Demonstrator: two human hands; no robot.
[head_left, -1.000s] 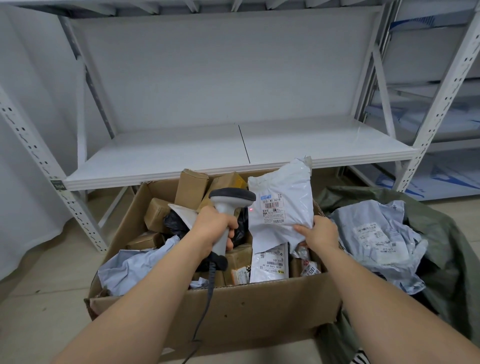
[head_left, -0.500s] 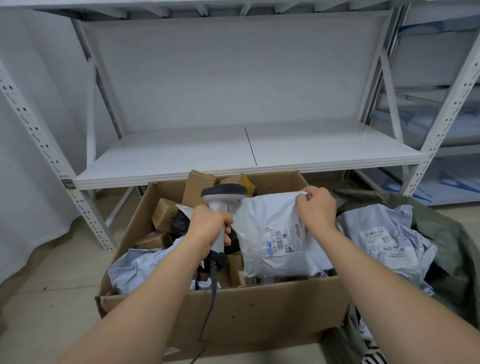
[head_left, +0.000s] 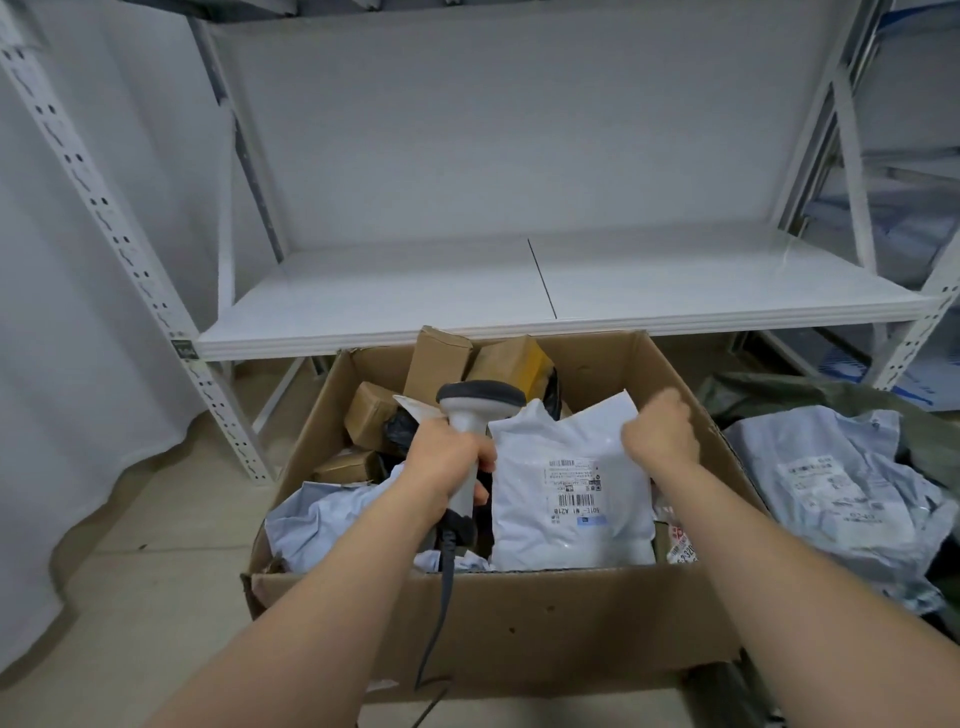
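My left hand (head_left: 448, 462) grips the handle of a grey barcode scanner (head_left: 480, 402), held upright over an open cardboard box (head_left: 519, 623); its dark cable hangs down over the box's front wall. My right hand (head_left: 660, 434) holds the upper right edge of a white poly mailer (head_left: 566, 488) whose printed label with barcodes faces up. The mailer lies inside the box on other parcels. Small brown cartons (head_left: 439, 358) and more pale mailers (head_left: 332, 525) fill the rest of the box.
A white metal shelf (head_left: 519, 291) stands just behind the box, its surface bare. On the right, a dark green sack (head_left: 831, 400) holds more grey-blue mailers (head_left: 831, 483). Perforated shelf posts (head_left: 130, 260) rise at left and right. Beige floor tiles lie at the left.
The white mailer went from upright in front of the scanner to lying label-up in the box. My right hand shifted from its lower edge to its top edge. The view moved closer.
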